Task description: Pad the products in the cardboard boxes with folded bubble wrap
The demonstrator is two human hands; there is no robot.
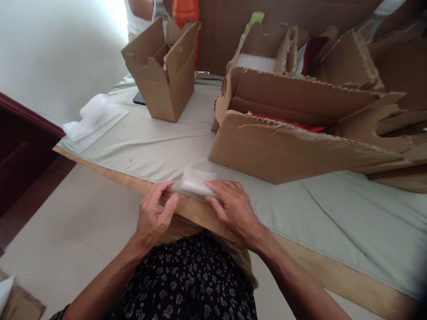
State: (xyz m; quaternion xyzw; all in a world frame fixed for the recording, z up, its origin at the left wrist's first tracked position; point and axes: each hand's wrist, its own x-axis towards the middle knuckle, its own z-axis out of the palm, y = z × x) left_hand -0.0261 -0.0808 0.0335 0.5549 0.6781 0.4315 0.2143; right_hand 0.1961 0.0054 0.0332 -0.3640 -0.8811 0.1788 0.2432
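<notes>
A small folded piece of white translucent plastic wrap [196, 180] lies on the cloth near the table's front edge. My right hand [235, 206] has its fingertips and thumb on the right end of this wrap, which they partly cover. Just left of the wrap is my left hand [156, 213], holding nothing, with its thumb and curled fingers apart. Slight blur softens the right fingers and the wrap.
A pile of white plastic wrap [95, 120] lies at the table's left end. Behind my hands stand a tall cardboard box [156, 89] and a long open carton [267, 146] with something red inside. An orange bottle [185, 11] and a dark phone-like object [139, 98] are farther back.
</notes>
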